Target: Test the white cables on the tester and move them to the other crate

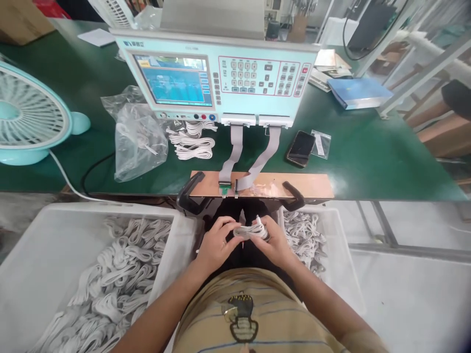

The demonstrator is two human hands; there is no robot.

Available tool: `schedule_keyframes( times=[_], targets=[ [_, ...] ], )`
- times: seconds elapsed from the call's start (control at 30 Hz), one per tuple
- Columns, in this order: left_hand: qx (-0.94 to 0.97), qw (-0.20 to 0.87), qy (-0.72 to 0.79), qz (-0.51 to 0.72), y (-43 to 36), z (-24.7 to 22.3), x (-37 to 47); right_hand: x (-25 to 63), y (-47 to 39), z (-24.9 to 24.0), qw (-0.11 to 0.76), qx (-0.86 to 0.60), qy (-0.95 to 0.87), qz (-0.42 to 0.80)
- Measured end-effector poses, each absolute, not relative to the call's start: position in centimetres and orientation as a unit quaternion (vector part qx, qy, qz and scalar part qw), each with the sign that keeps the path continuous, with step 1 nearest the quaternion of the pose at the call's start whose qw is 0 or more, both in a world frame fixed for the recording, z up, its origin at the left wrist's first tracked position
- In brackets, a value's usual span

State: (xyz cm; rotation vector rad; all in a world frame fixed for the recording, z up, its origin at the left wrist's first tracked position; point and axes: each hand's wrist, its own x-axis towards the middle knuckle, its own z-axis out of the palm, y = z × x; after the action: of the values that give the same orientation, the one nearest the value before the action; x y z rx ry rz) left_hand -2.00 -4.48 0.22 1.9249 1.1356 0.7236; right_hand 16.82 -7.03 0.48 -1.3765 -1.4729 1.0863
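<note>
Above the lap, just short of the green table (379, 169) and between the left bin (110, 210) and the right bin (341, 260), held a white cable coil (248, 231) at both ends, with left hand (221, 239) and right hand (273, 241) pinching it between thumbs and fingers. Could have let the loops spring apart through too light a pinch or an uneven pull; could have caught the free plug-like end (258, 220) on the black clamp (295, 197) by lifting too close to it; could have dropped the coil through a slip. Had its long axis set crosswise, roughly level and along the table edge, with the plug-like end jutting up and tableward beside the right hand; could not make out the other end
</note>
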Motion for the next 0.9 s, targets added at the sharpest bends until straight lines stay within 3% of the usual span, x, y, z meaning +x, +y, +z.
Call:
schedule_keyframes(
  times=[0.2, 0.6, 0.7, 0.9],
  targets=[
    [0.631, 0.512, 0.504, 0.292, -4.4, 0.2, 0.0, 15.2, -6.9, -1.2, 0.352, -0.531, -0.722, 0.270],
    [0.375, 0.744, 0.482, 0.272, -3.5, 0.3, -0.6, 14.1, -6.9, -2.9, 0.380, -0.496, -0.737, 0.255],
    [0.378, 0.728, 0.493, 0.291, -3.5, 0.0, -0.7, 14.2, -7.0, -2.2, 0.388, -0.487, -0.721, 0.306],
    [0.488, 0.578, 0.520, 0.396, -3.7, -0.8, -0.9, 14.8, -7.1, -0.5, 0.381, -0.444, -0.680, 0.443]
  ],
)
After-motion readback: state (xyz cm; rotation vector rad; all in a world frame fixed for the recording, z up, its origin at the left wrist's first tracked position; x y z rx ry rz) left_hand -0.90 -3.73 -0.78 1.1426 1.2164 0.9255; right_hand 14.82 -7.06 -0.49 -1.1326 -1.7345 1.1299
